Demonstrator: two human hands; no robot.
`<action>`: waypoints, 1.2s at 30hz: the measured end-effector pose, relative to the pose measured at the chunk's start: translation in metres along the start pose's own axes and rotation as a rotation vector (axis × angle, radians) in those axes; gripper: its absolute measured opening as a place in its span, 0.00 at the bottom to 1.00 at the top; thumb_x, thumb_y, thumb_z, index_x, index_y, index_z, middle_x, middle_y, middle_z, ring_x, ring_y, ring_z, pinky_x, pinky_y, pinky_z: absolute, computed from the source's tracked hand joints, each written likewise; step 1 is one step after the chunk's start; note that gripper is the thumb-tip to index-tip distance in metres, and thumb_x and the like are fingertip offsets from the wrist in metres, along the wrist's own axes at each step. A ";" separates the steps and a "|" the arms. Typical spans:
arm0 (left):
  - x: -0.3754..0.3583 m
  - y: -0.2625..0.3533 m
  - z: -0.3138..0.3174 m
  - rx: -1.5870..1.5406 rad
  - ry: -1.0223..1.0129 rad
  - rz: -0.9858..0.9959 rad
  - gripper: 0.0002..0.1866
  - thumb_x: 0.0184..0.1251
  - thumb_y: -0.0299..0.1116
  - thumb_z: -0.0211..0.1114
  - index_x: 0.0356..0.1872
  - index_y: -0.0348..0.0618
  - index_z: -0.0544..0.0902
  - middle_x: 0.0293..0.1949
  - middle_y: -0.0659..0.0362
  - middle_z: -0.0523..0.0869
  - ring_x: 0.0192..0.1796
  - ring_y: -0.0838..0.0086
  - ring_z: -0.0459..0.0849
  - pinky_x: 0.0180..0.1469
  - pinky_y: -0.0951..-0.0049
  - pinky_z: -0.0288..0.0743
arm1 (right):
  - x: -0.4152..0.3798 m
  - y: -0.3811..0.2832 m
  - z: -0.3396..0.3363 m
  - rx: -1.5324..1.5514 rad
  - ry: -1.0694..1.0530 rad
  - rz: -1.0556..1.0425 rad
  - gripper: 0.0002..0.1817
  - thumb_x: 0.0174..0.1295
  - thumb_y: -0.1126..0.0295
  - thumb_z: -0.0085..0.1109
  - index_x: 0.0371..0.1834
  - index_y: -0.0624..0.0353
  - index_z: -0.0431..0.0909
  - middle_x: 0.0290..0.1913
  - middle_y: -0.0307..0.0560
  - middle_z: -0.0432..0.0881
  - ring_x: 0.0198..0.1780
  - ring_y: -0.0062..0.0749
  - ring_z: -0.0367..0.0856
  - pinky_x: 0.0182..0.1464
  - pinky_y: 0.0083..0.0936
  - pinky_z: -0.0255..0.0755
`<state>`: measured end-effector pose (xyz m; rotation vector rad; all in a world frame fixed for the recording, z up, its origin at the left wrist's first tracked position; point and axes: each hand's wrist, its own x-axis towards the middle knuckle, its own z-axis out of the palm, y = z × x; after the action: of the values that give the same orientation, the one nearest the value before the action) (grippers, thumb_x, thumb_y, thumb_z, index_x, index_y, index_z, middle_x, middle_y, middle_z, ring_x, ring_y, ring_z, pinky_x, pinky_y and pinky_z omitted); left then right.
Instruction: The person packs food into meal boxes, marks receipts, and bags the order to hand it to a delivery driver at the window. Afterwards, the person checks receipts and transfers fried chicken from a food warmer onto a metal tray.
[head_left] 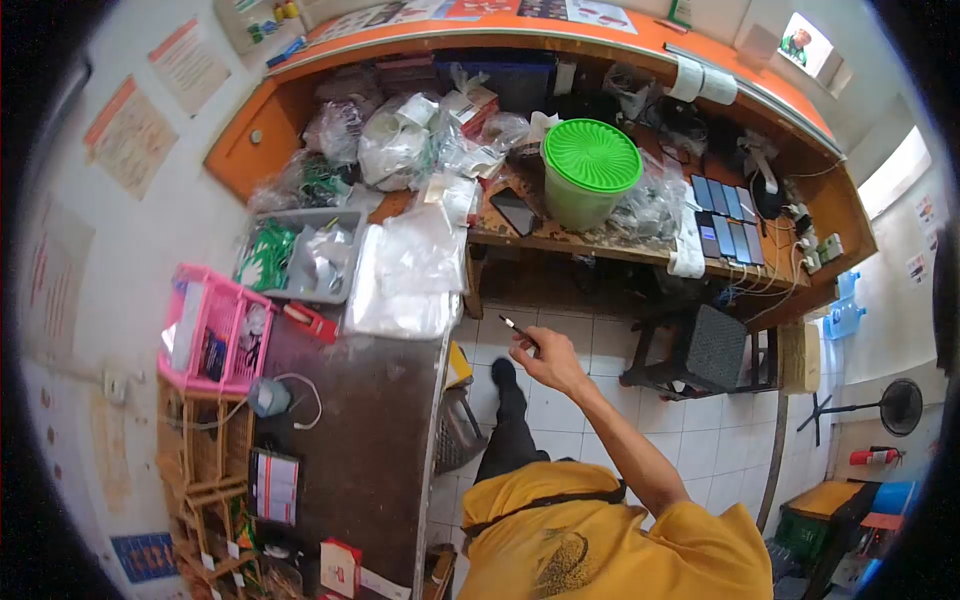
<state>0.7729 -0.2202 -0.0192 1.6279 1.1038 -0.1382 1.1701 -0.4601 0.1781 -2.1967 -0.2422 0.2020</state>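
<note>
My right hand (552,362) is held out in front of my body, above the tiled floor, between the dark table and the wooden counter. Its fingers are closed around a slim dark pen (512,326) with a pale section near the tip, which points up and to the left. My left hand is out of the picture. Nearest to the pen is a stack of clear plastic bags (405,285) on the corner of the dark table. Beyond it, on the counter, stand a tub with a green lid (592,156) and a dark phone (515,211) lying flat.
The dark table (350,400) runs along my left, bearing a pink basket (172,370), a grey bin (335,292) and a red stapler-like tool (310,323). Several phones (728,215) with cables lie on the counter's right. Below stands a dark stool (708,352).
</note>
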 end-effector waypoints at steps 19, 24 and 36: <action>0.169 0.467 0.180 -0.206 0.079 0.052 0.11 0.75 0.34 0.62 0.49 0.39 0.84 0.39 0.59 0.88 0.39 0.76 0.86 0.38 0.74 0.79 | 0.317 0.122 -0.093 0.107 -0.305 0.308 0.15 0.60 0.61 0.63 0.40 0.63 0.82 0.32 0.61 0.85 0.36 0.60 0.84 0.41 0.47 0.75; 0.170 0.502 0.212 -0.213 0.112 -0.008 0.10 0.76 0.33 0.62 0.49 0.40 0.84 0.38 0.60 0.88 0.38 0.77 0.86 0.39 0.74 0.78 | 0.367 0.103 -0.089 0.196 -0.397 0.212 0.15 0.59 0.62 0.64 0.41 0.64 0.82 0.34 0.61 0.85 0.37 0.58 0.84 0.42 0.45 0.76; 0.260 0.619 0.242 -0.092 0.000 0.216 0.10 0.77 0.31 0.61 0.49 0.36 0.83 0.41 0.59 0.87 0.41 0.77 0.84 0.43 0.75 0.77 | 0.389 0.059 -0.113 0.239 -0.605 0.069 0.19 0.63 0.62 0.67 0.53 0.60 0.81 0.31 0.52 0.84 0.32 0.45 0.84 0.36 0.35 0.76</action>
<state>1.4610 -0.2387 0.1699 1.6525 0.9136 0.0532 1.5790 -0.4862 0.1746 -1.8588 -0.4488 0.8906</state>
